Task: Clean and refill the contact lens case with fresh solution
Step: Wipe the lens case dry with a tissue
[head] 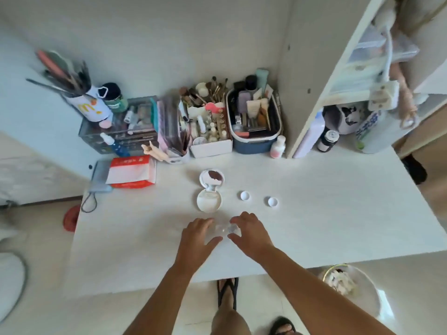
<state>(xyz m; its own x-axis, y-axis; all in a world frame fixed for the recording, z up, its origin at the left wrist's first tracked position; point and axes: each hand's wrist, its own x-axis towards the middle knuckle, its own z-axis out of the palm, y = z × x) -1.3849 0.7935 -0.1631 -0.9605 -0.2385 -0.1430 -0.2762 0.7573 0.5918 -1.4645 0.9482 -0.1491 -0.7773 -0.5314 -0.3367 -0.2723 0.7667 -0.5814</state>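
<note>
A clear contact lens case (223, 229) lies on the white table (326, 213) near its front edge, between my two hands. My left hand (197, 236) curls fingers and thumb round the case's left end. My right hand (250, 232) pinches the right end between thumb and fingers. Two white screw caps (244, 196) (272, 202) lie loose on the table just behind my hands. To their left a round white compact (209, 201) stands open, its mirror lid (212, 178) tipped back. A small white and pink bottle (278, 146) stands at the back.
Storage boxes of brushes and cosmetics (210, 122) and a blue bin (254, 119) line the back wall. A red tissue pack (131, 174) sits at the left, a shelf unit (338, 97) at the right. A waste bin (350, 288) stands on the floor below the table's front edge.
</note>
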